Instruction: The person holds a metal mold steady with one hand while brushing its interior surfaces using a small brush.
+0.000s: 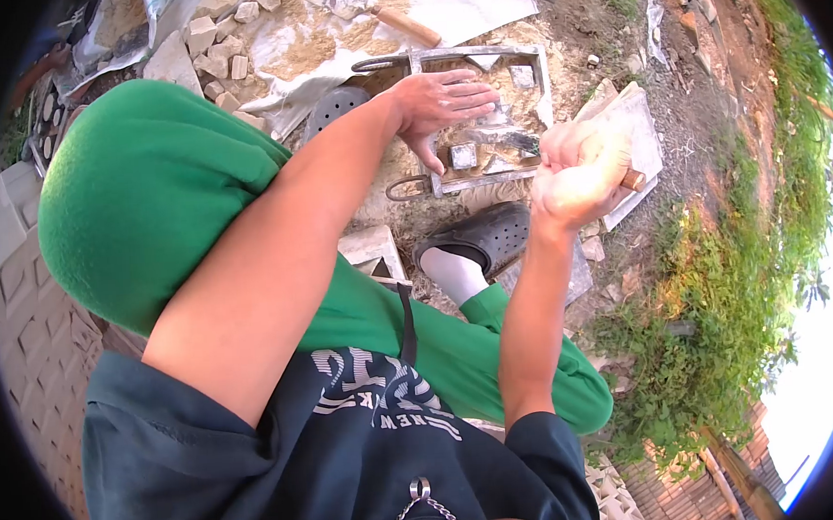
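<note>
While the left hand (446, 108) spreads flat and unclenched over one side of the rectangular metal mould (545, 88), gripping nothing, the right hand (580, 171) is clenched around a wooden-handled tool (635, 181). The handle's butt pokes out of the fist on the side away from the mould, and the tool's head lies over the mould's interior, past the curled fingers; its exact shape is hard to make out. The left fingertips point across the mould, just beside that head, while the left thumb angles apart, its tip near a small square block (463, 156) set inside the frame. Whether the left palm presses on the mould or only hovers, I cannot tell. The mould sits on sandy ground between two grey clogs (486, 237), with pale flat slabs (642, 135) by the right fist and a wooden handle (407, 26) on the white sheet (479, 12) beyond.
</note>
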Available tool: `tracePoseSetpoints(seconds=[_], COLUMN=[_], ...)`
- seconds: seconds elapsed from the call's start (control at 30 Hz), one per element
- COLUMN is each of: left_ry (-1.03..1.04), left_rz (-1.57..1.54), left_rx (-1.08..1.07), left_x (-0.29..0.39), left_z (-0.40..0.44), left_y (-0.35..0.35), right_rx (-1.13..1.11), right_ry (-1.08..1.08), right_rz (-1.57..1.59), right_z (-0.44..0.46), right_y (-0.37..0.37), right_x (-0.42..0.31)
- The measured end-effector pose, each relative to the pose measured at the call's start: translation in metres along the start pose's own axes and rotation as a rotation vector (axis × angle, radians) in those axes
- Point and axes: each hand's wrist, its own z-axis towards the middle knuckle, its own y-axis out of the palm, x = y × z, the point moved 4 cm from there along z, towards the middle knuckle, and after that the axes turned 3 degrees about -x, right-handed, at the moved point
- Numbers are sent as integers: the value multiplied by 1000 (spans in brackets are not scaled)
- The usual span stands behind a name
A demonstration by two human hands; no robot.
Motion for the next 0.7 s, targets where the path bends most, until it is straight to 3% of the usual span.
tracePoseSetpoints(seconds=[0.07, 0.1, 0.13, 0.3, 0.43, 0.53, 0.6, 0.7], left_ry=[9, 13, 14, -3, 13, 18, 17, 3], left_rz=[-4, -6, -5, -18, -10, -34, -21, -12], left_rx=[11, 18, 20, -37, 35, 40, 19, 17], left_x=[0, 0, 1, 3, -1, -1, 0, -3], left_z=[1, 1, 0, 1, 1, 1, 0, -1], left_y=[0, 0, -1, 2, 2, 2, -1, -6], right_rx=[41, 34, -89, 23, 16, -105, -49, -7], right_ry=[-6, -49, -82, 78, -33, -56, 14, 103], right_rz=[-117, -320, -428, -318, -229, -198, -309, -194], right_z=[-6, -13, -21, -10, 0, -9, -27, -30], right_y=[-2, -13, -17, -8, 18, 3, -13, -22], right_x=[8, 29, 48, 46, -3, 25, 53, 61])
